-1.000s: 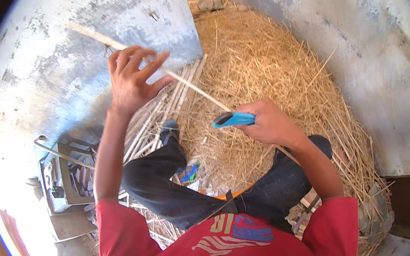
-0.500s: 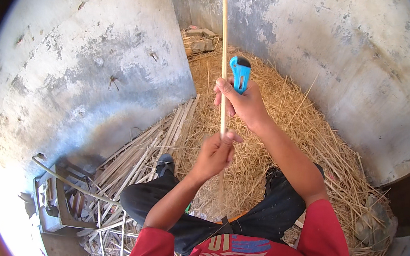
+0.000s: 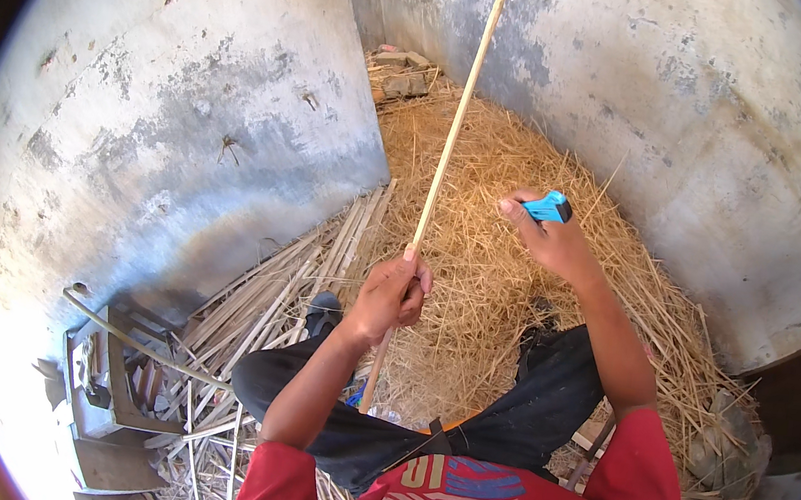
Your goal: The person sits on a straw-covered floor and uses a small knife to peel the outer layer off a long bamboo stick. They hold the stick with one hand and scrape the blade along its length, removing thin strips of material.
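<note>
My left hand (image 3: 390, 296) is closed round a long, pale strip that looks like bamboo (image 3: 454, 129). The strip slants up and away past the top edge of the view, and its lower end comes down near my lap. Off to the right, my right hand (image 3: 550, 238) grips a blue utility knife (image 3: 547, 207) with a dark end. A gap separates the knife from the strip. Whether the knife's blade is out, I cannot tell.
Straw-like shavings (image 3: 507, 261) cover the floor around my legs. Split strips (image 3: 265, 285) lie in a pile at the left, beside a wooden frame (image 3: 117, 396). Worn walls (image 3: 228, 125) close in on both sides. Rubble blocks (image 3: 403, 82) sit in the far corner.
My right hand has left the strip and moved right with the knife, which has turned sideways. The strip has slid down through my left hand's area and now leans right at its top.
</note>
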Demonstrator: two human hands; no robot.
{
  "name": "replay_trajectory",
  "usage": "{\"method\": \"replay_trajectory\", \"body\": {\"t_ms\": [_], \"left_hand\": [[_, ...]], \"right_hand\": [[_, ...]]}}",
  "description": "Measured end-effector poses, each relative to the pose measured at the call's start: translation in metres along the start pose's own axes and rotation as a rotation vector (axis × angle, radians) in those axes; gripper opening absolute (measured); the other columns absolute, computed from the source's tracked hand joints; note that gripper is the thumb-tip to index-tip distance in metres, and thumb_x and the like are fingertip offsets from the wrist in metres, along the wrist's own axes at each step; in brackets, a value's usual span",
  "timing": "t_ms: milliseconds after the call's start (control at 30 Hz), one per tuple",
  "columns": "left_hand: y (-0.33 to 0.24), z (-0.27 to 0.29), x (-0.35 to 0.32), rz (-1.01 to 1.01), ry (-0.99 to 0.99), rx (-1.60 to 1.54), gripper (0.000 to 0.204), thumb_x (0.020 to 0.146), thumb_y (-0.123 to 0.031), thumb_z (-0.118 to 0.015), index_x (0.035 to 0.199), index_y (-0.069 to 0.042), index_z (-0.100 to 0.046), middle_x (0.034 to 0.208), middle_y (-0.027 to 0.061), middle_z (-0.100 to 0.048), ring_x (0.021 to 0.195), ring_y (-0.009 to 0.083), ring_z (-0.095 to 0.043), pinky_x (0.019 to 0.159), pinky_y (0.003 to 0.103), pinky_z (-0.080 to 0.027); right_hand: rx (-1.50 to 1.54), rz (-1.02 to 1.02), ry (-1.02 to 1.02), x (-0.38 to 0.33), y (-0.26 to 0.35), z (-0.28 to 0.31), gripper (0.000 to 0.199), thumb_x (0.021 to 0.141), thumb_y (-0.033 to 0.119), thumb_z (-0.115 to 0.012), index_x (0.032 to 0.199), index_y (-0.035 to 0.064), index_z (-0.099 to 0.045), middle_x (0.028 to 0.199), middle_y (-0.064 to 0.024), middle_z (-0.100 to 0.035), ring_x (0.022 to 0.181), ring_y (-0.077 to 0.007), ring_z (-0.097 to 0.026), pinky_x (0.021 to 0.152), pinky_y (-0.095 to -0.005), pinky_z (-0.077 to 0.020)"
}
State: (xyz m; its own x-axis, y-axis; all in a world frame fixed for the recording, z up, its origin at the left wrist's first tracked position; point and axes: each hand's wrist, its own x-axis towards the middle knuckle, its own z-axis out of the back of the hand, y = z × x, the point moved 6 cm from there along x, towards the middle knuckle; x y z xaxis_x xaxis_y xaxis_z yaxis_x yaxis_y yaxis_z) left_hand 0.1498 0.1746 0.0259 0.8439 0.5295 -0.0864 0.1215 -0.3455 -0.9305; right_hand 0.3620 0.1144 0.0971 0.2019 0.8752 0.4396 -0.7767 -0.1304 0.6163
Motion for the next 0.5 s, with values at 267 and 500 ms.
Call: {"method": "replay_trajectory", "body": {"t_ms": [267,500], "left_hand": [[-0.005,-0.006,0.005,0.064,0.024,-0.019,0.027,0.1,-0.028,-0.046,0.084,-0.007,-0.051,0.048,-0.0031,-0.036,0.039,0.0063,-0.028,0.039,0.024,-0.023],[-0.001,0.001,0.005,0.082,-0.044,-0.041,0.017,0.094,-0.021,-0.059,0.086,-0.007,-0.052,0.052,-0.0054,-0.038,0.041,0.0047,-0.031,0.04,0.022,-0.023]], "right_hand": [[0.656,-0.302,0.296,0.001,-0.026,-0.014,0.039,0.097,0.016,-0.049,0.135,0.0089,-0.045,0.087,-0.0088,-0.065,0.06,-0.0117,-0.06,0.051,-0.0249,-0.0486],[0.79,-0.038,0.361,0.005,-0.016,-0.033,0.052,0.095,0.015,-0.046,0.146,0.0133,-0.032,0.136,-0.0187,-0.046,0.118,-0.0208,-0.052,0.084,-0.0338,-0.0493]]}}
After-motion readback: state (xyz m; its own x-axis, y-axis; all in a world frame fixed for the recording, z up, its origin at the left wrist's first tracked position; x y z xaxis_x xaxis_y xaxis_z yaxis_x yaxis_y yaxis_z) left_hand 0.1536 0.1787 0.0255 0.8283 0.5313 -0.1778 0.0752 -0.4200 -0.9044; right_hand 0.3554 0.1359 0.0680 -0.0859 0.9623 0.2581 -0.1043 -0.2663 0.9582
